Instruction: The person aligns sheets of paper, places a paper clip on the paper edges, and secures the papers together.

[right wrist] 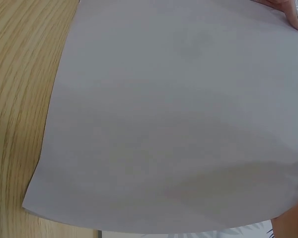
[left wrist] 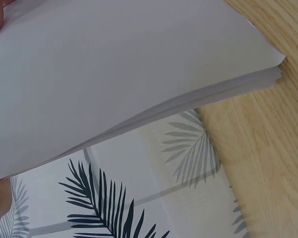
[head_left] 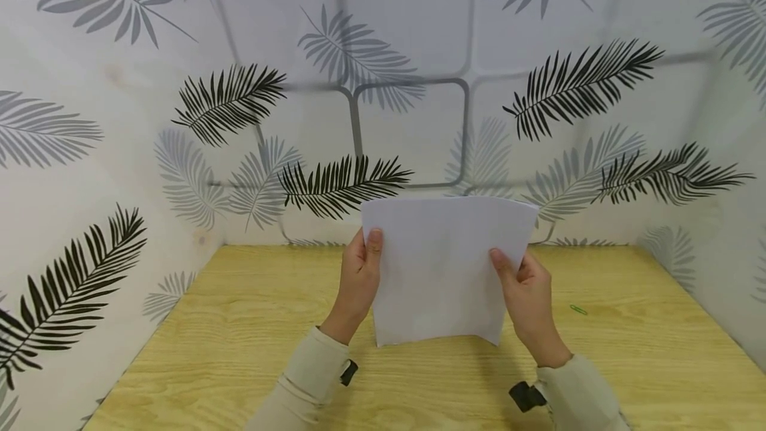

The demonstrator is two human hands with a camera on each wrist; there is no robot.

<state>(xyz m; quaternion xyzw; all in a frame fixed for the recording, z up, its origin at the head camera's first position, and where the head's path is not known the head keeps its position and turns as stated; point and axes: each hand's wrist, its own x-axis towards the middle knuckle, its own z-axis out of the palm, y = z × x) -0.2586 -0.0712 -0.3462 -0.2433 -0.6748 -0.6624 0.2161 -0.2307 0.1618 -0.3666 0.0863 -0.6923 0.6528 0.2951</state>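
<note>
A small stack of white paper point(head_left: 439, 271) is held up over the wooden table, slightly bowed, its face blank. My left hand point(head_left: 362, 268) grips its left edge with the thumb on the near face and the other fingers behind, hidden. On the right edge, my right hand point(head_left: 526, 291) pinches the sheets the same way, thumb in front. Several layered sheet edges point(left wrist: 228, 89) show along one side in the left wrist view, slightly fanned apart. From the right wrist, the paper point(right wrist: 164, 114) fills most of the view, with a curved lower edge.
A green paper clip point(head_left: 578, 309) lies on the table point(head_left: 269, 298), right of the right hand. Behind and at both sides stand white walls point(head_left: 407, 132) with a grey and black leaf pattern. Black straps with small mounts point(head_left: 526, 396) sit at the sleeve cuffs.
</note>
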